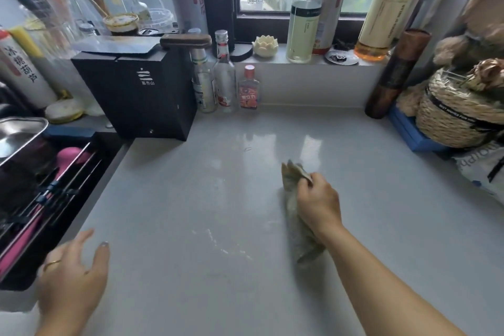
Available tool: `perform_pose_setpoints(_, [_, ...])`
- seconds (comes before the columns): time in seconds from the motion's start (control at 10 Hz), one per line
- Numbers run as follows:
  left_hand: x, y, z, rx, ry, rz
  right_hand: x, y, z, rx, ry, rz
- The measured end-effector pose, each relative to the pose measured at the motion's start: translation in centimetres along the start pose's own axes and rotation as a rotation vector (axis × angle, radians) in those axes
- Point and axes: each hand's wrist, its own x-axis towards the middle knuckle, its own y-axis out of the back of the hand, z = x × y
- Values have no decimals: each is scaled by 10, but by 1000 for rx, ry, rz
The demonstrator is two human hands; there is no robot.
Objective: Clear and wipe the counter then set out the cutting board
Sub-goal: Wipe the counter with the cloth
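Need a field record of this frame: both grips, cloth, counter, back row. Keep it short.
left grip: bare hand, fingers spread, holds nothing, by the sink edge
right grip: bare hand, grips the cloth
cloth: crumpled, lying on the counter
counter: grey, pale streaks near centre
back row: black box with cleaver on top, three small bottles beside it
cutting board: not identifiable

Grey counter (207, 199), black box (141, 95)
Cloth (293, 199) is mottled grey-green; basket (450, 114) tan woven rope; tray (409, 131) blue; sink tool (71, 155) pink; small bottle (248, 88) red-labelled.
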Motion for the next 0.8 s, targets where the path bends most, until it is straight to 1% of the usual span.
perform_pose_setpoints(0.1, [67, -19, -89, 59, 182, -53, 38, 55, 27, -65, -19, 229])
perform_pose_setpoints(0.2, [92, -36, -133, 87, 178, -31, 74, 79, 54, -195, -148, 266])
perform_pose_setpoints(0.3, [86, -52, -140, 123, 149, -53, 90, 58, 65, -283, -314, 180])
perform_pose_setpoints(0.4, [72, -39, -120, 113, 133, -29, 96, 9, 39, -311, -255, 119])
perform_pose_setpoints(0.5, [61, -30, -95, 171, 61, 17, 90, -51, -15, -258, -67, 1])
perform_pose_setpoints(0.6, [57, -26, -84, 206, 66, -62, 69, -110, -70, -218, 120, -159])
perform_pose_setpoints(0.7, [50, -21, -72, 341, 106, -127, 45, -144, -108, -123, 202, -326])
perform_pose_setpoints(0.8, [50, -25, -66, 321, 83, -74, 45, -131, -115, 50, 186, -364])
